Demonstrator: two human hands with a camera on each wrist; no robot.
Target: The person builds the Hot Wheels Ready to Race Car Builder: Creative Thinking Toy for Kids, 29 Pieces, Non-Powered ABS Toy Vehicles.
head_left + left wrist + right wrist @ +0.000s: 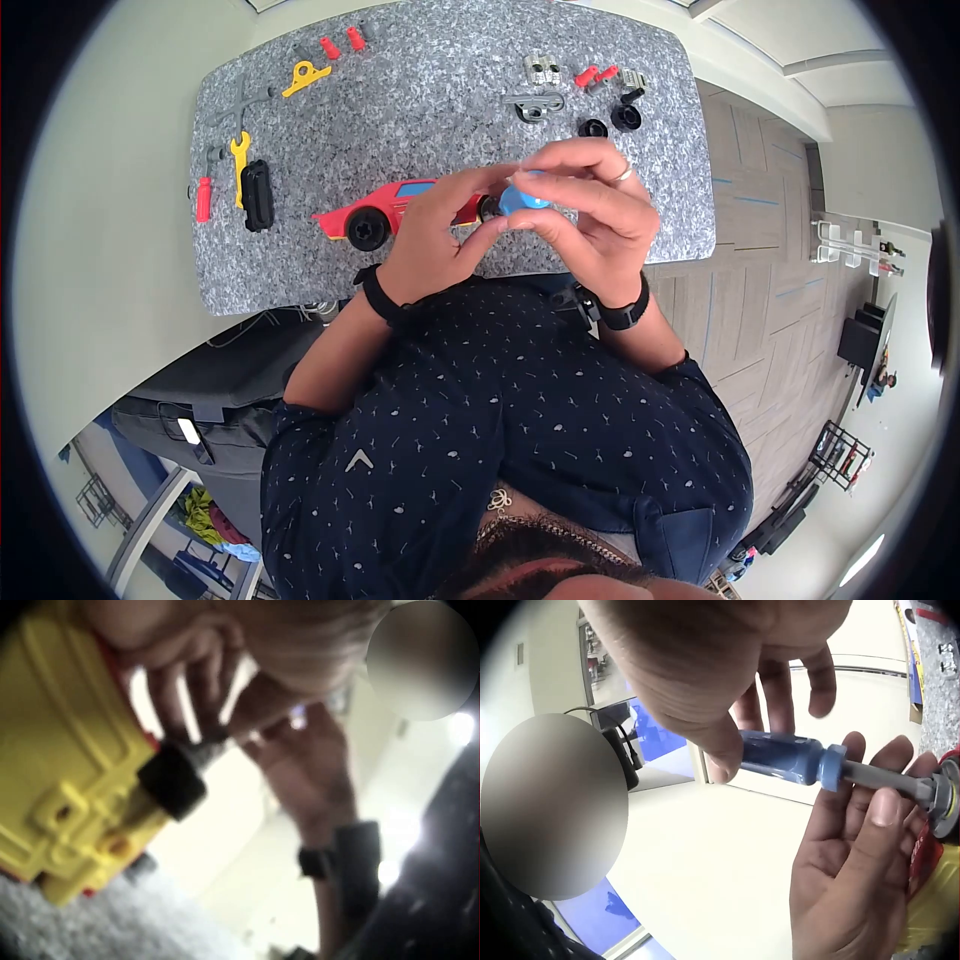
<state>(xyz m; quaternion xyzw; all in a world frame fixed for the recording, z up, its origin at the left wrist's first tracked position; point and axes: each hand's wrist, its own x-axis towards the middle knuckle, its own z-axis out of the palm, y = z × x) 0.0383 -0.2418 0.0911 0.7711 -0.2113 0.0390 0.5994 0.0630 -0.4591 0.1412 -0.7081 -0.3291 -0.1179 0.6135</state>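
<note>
A red toy car (pixel 395 205) with a blue window stands on its wheels at the table's near side. My right hand (pixel 610 205) pinches the blue handle (pixel 780 759) of a screwdriver at its end. The grey shaft (pixel 874 777) points at the car's end wheel (pixel 950 796), its tip within a grey hub piece. My left hand (pixel 435 235) has its thumb and fingers around the shaft near that wheel and covers part of the car. In the left wrist view, the car's yellow underside (pixel 67 742) and a black wheel (pixel 172 780) are blurred.
Yellow wrench (pixel 240 165), black part (pixel 257 195) and red-handled tool (pixel 204 200) lie at the left. Farther back are a yellow piece (pixel 304 77) and red pieces (pixel 356 39). At the back right lie a grey part (pixel 534 106), black wheels (pixel 626 117) and red pieces (pixel 587 76).
</note>
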